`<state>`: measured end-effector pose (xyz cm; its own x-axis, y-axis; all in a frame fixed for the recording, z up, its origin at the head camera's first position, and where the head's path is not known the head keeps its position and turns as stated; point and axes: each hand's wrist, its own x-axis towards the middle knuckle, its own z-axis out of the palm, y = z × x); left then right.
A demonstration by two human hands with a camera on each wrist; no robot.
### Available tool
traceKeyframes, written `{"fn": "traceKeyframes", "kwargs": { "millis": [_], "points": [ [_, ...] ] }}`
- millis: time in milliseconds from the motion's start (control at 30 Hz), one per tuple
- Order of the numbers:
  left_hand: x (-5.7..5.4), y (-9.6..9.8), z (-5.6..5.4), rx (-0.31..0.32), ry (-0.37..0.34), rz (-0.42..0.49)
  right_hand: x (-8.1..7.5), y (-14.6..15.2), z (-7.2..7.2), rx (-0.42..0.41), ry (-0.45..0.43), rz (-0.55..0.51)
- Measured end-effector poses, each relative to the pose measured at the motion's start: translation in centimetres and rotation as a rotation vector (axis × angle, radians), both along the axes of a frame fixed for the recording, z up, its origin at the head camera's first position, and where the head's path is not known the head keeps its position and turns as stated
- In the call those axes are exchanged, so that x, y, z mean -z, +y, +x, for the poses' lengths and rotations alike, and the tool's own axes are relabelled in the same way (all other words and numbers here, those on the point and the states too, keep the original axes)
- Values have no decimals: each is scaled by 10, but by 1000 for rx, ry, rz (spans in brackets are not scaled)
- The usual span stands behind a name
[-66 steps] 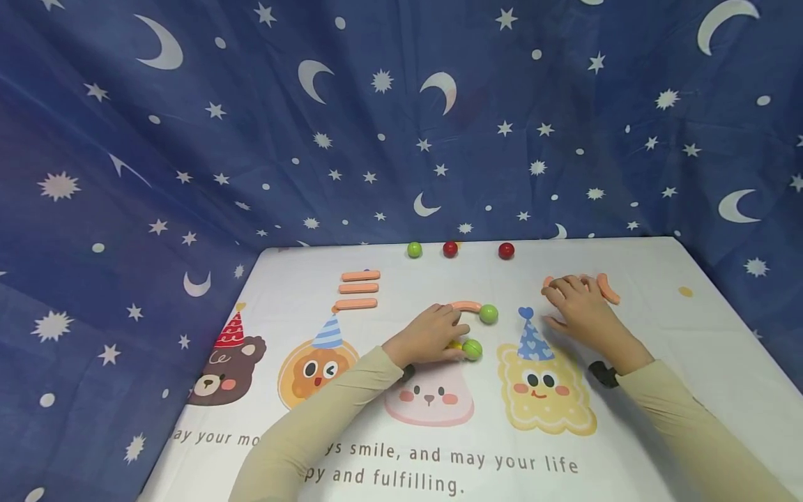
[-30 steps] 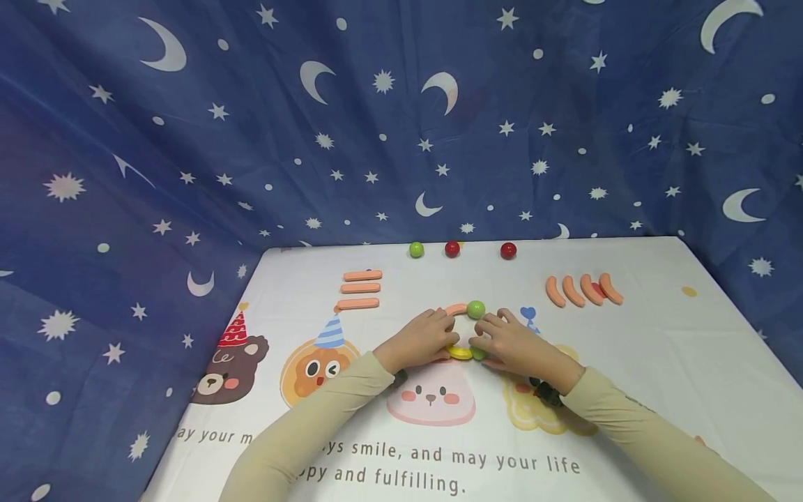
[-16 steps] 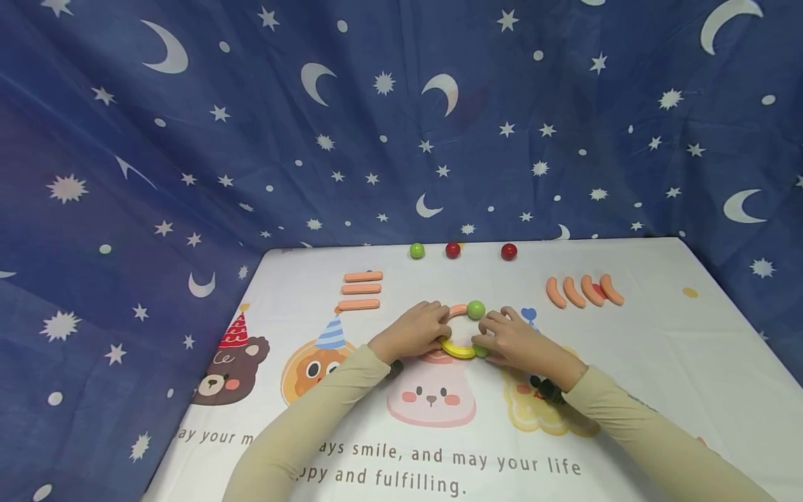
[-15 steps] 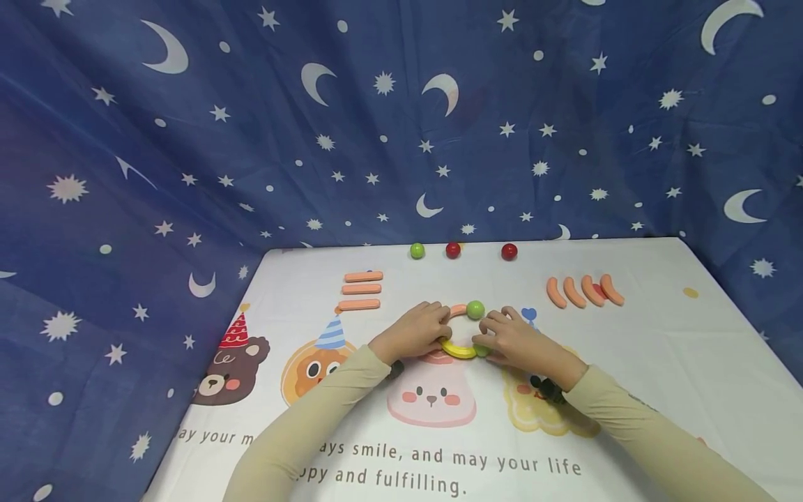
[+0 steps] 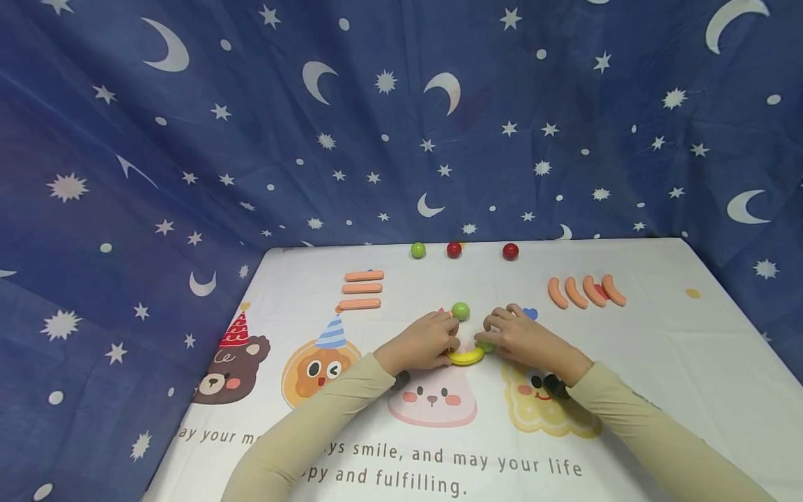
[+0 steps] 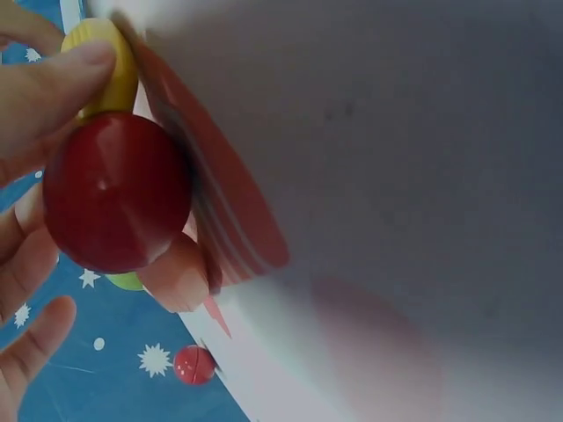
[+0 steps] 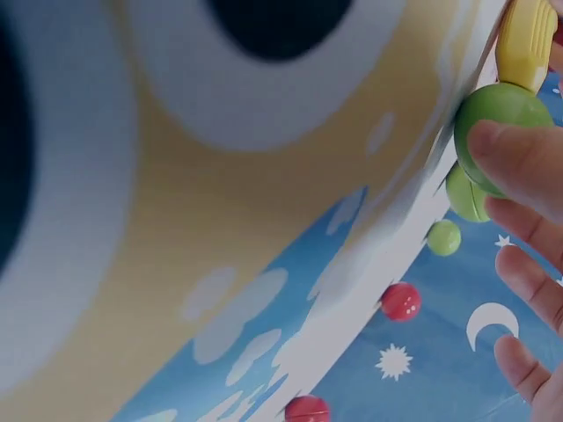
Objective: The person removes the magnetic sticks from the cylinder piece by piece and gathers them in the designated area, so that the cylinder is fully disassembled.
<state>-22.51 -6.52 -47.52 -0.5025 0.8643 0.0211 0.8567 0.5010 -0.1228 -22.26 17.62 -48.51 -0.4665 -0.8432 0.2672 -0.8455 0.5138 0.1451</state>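
Observation:
My left hand (image 5: 426, 341) pinches a yellow toy banana (image 5: 465, 358), its thumb lying on the banana in the left wrist view. A red ball (image 6: 119, 189) sits at the banana's end, hidden under that hand in the head view. Past it, a curved toy sausage (image 6: 179, 274) shows its end. My right hand (image 5: 527, 341) holds a green ball (image 7: 501, 132) between thumb and forefinger, right at the other end of the banana (image 7: 526, 44); its remaining fingers are spread. A second green ball (image 5: 461, 311) lies just beyond the left fingertips.
Several curved toy sausages (image 5: 585, 291) lie in a row at the right. Three straight toy sausages (image 5: 362, 288) lie at the left. Along the back edge are a green ball (image 5: 418, 250) and two red balls (image 5: 454, 249) (image 5: 511, 252), before a blue star curtain (image 5: 401, 139).
The right hand has come left from the sausage row to the green ball. Lately the far green ball has shifted left, while the banana and near green ball have shifted slightly right and nearer.

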Motion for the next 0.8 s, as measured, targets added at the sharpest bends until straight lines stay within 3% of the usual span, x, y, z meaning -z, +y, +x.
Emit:
{"fn": "traceKeyframes", "kwargs": {
  "millis": [800],
  "points": [
    [6,-3,2,-5,3,45,0,4,-3,15,43,21]
  ]
}}
